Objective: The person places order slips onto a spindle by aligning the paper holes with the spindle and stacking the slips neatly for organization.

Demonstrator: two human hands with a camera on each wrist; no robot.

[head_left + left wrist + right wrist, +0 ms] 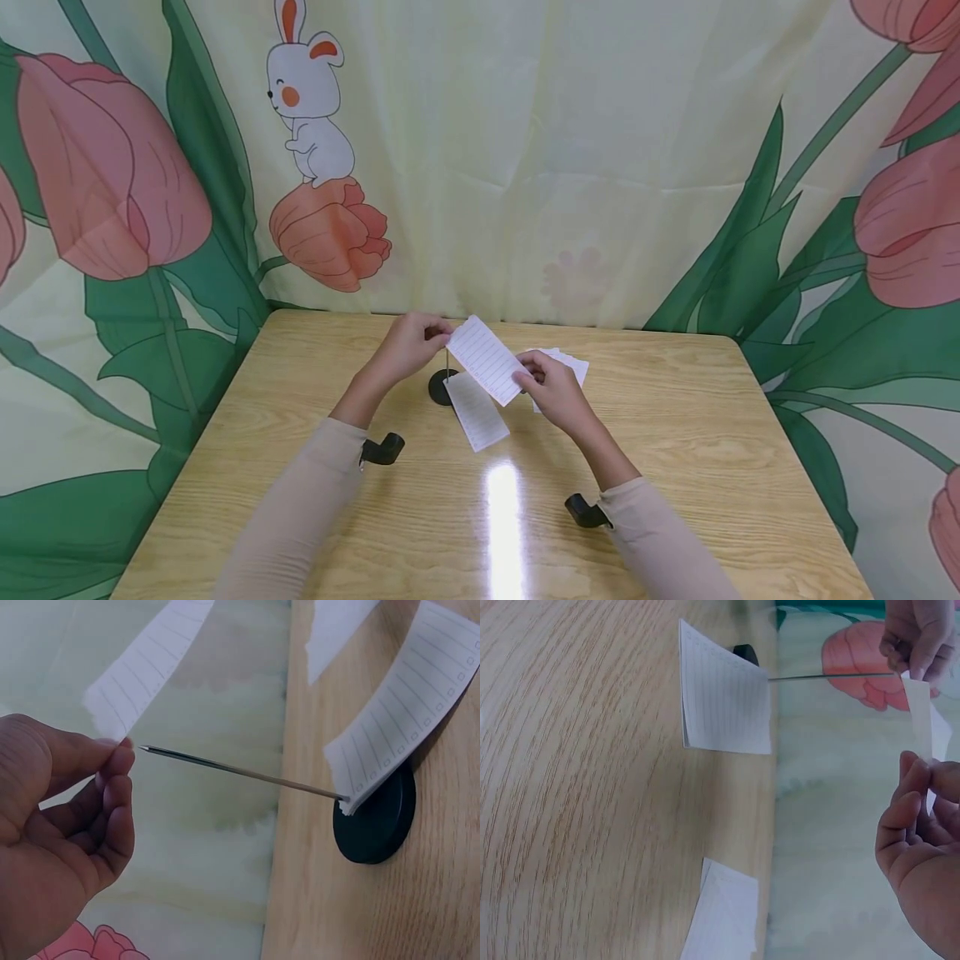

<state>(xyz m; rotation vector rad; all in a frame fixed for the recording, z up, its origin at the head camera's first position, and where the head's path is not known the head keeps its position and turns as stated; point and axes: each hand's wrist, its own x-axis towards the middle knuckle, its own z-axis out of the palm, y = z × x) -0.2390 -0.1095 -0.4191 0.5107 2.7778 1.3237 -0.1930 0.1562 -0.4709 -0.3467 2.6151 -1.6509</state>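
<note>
A lined paper slip point(486, 360) is held up between both hands, tilted above the table. My left hand point(412, 346) pinches its upper left corner between thumb and fingertip. The opposite end is pinched by my right hand point(553, 387). Just beside the left fingertips, in the left wrist view, is the pointed tip of a metal bill spike point(244, 775). The spike rises from a round black base point(386, 829). Low on it, several lined slips point(724, 697) are pierced near one edge and stick out over the base.
More loose paper slips point(724, 911) lie on the wooden table point(675, 433), behind the right hand in the head view. A curtain point(480, 167) printed with tulips and a rabbit hangs beyond the far edge. Black wrist devices point(384, 449) jut from both sleeves.
</note>
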